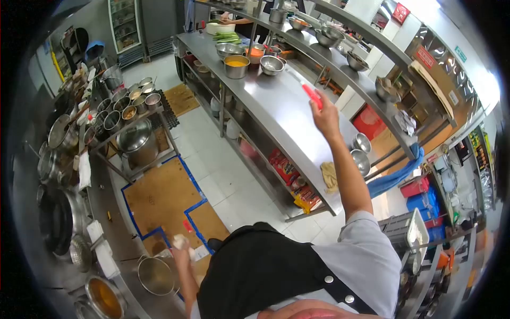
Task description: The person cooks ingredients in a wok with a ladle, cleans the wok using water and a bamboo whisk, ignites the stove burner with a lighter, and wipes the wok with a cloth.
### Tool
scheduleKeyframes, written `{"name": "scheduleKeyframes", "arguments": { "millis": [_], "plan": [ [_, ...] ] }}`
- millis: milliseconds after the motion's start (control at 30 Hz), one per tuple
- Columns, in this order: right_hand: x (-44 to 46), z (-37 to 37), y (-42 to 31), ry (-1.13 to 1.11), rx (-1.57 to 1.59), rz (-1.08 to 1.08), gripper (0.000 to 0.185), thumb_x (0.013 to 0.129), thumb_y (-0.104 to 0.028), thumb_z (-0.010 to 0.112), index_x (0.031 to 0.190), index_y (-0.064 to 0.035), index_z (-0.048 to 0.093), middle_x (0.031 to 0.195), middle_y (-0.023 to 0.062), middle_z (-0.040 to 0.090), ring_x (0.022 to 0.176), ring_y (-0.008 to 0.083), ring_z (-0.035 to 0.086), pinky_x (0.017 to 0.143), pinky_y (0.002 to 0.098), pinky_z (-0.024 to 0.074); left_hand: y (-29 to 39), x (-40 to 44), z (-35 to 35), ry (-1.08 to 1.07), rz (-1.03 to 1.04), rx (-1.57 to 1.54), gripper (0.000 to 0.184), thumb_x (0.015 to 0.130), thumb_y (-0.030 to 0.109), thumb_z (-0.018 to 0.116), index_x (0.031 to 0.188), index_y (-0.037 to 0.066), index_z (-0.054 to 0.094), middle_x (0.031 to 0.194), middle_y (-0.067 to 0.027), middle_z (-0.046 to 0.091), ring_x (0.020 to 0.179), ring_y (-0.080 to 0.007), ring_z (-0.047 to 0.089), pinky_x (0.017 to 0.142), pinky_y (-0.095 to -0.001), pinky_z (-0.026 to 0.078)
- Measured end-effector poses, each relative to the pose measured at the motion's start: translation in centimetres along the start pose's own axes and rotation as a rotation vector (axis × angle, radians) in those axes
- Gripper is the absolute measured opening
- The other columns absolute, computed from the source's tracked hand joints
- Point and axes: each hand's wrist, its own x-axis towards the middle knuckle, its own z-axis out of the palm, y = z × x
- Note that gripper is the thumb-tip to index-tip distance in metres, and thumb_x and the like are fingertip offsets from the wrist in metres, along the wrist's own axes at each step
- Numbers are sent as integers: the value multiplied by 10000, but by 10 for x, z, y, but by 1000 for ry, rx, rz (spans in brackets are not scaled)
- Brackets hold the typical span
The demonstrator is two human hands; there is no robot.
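My right hand [325, 116] is stretched out over the steel counter [276, 111], its fingers wrapped round the red handle of a long utensil [311, 94]. The utensil's thin pale end points toward the far side; I cannot tell whether it is a blade. Beyond it sit a colander-like steel bowl [272, 65] and a steel pot of orange-yellow liquid [236, 67]. Low on the left, my left hand [183, 254] is closed on a small whitish item [179, 242] whose kind is unclear. Close beside that hand is a steel pot [157, 276].
Stacked steel bowls [360, 159] and a tan cloth [329, 176] lie at the counter's near end. Several small pots [112, 121] crowd a stand at left. Cardboard [164, 191] edged with blue tape covers the floor. A co-worker's arm [236, 22] shows at the far end.
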Motion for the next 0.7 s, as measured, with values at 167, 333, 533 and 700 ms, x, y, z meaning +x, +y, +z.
{"name": "scheduleKeyframes", "arguments": {
  "millis": [167, 333, 533, 700],
  "plan": [
    [115, -9, 34, 250, -275, -140, 404, 994, -300, 613, 1346, -103, 645, 1211, 233, 695, 1051, 430, 696, 918, 520, 547, 116, 54, 56, -70, 154, 99, 418, 874, 119, 771, 1257, 15, 638, 1140, -92, 704, 1013, -202, 676, 882, -362, 528],
    [226, 20, 71, 178, -469, -26, 373, 996, -305, 591, 1325, -142, 653, 1097, 218, 706, 1037, 424, 703, 874, 544, 564, 101, 62, 89, 71, 156, 210, 389, 861, 80, 753, 1237, 38, 661, 1081, -97, 718, 1016, -233, 686, 888, -386, 536],
    [347, 81, 150, 96, -613, -12, 344, 1011, -337, 530, 1243, -141, 693, 1156, 223, 692, 1061, 416, 697, 876, 576, 554, -165, 21, 74, 334, -33, 523, 528, 832, 142, 786, 1321, 31, 620, 1088, -153, 718, 991, -249, 695, 891, -395, 544],
    [384, 113, 172, 60, -719, 24, 381, 1019, -406, 493, 1234, -171, 701, 1228, 220, 671, 1165, 426, 662, 920, 597, 547, -205, -122, 97, 246, -652, 598, 534, 817, 216, 794, 1286, 15, 640, 1084, -179, 721, 968, -286, 703, 870, -417, 551]
  ]
}}
